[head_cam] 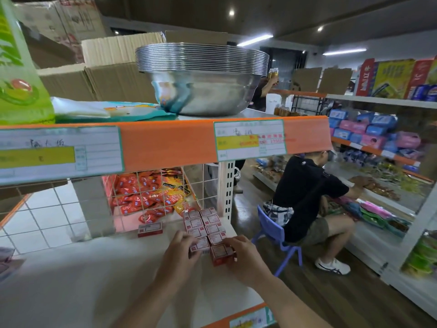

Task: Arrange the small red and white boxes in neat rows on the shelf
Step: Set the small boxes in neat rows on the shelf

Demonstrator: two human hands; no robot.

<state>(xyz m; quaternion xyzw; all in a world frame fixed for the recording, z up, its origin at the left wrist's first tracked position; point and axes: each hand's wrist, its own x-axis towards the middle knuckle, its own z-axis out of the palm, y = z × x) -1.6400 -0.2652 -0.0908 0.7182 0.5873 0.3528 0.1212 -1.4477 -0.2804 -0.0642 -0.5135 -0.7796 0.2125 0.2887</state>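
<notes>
Two bare forearms reach in from the bottom edge onto the white shelf [71, 292]. Left hand [182, 247], fingers curled, pinches the nearest box of the left row [200, 245] at its near end. Right hand [243, 253] is closed round the front box of the right row [221, 254], thumb on one side, fingers wrapped over the other. Behind them the red and white boxes [204, 224] sit in two tight rows, side by side, running back toward the white upright post [226, 190]. One stray box [150, 229] lies apart to the left, flat on the shelf, just in front of the wire basket [151, 192] heaped with red and orange sachets. Up top, a stack of steel bowls [203, 79] rests on the orange-edged upper shelf [165, 145], beside cardboard cartons [113, 74]. Across the aisle on the right, a person in a black shirt [307, 195] sits on a small blue chair [276, 235], one hand reaching into the opposite shelving
</notes>
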